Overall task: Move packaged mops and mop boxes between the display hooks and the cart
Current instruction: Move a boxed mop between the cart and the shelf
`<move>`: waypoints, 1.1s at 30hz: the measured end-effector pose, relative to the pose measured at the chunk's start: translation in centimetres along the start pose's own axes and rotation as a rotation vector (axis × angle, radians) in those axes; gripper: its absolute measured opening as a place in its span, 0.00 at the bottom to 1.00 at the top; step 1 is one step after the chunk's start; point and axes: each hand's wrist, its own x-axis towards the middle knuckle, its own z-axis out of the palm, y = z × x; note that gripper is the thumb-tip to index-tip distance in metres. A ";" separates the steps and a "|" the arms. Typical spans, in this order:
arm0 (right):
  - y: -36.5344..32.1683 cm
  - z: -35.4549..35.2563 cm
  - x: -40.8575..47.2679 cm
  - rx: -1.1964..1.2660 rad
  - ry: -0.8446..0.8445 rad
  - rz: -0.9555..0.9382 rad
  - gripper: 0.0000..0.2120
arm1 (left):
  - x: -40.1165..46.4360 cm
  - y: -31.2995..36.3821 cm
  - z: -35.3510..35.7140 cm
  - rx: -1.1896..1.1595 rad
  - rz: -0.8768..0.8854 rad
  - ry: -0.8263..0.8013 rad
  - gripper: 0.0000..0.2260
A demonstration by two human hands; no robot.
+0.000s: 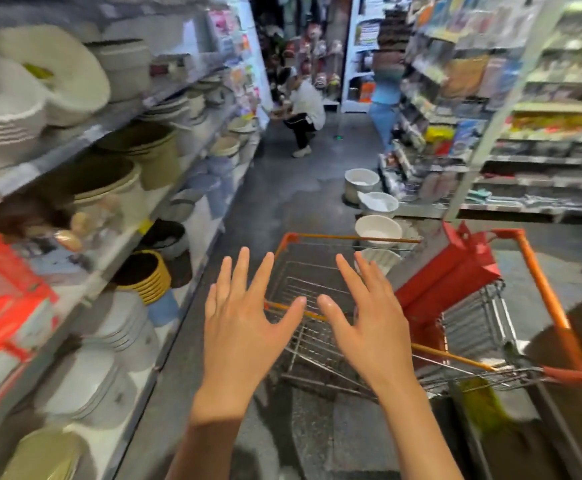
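A: Both hands are up in front of the camera. The left hand (244,327) is spread flat, fingers straight and fanned, palm away from us, holding nothing.

B: Same on the other side. The right hand (369,323) is splayed wide, released, nothing in it. The two thumbs point toward each other and sit near but apart.

A: And beyond them sits the cart (421,341), a wire basket with orange rails, standing in the aisle and angled off to the right.

B: There's a red box (452,282) in it, leaning tilted against the right part of the basket, one corner poking up above the rail. The print on it is too blurred to read.

A: Neither hand touches the cart or the box; they hover above the near-left corner of the basket.

B: On the left, a shelf unit (116,258) packed with pale basins and stacked bowls, plus a yellow-rimmed stack (147,275) on a lower level. Red and white packaging (2,306) fills the near-left edge.

A: On the grey floor (282,202) beyond the cart, white buckets (376,202) stand in a row beside the right-hand shelving (542,150), which carries colourful packets.

B: Down the aisle a person in a white top (303,112) crouches by the left shelves. Something yellow-green (483,403) hangs under the cart's near end; too blurred to identify.
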 end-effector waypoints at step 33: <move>36.6 -10.4 16.8 0.059 0.139 0.563 0.31 | 22.4 24.5 35.9 -0.243 0.228 -0.547 0.33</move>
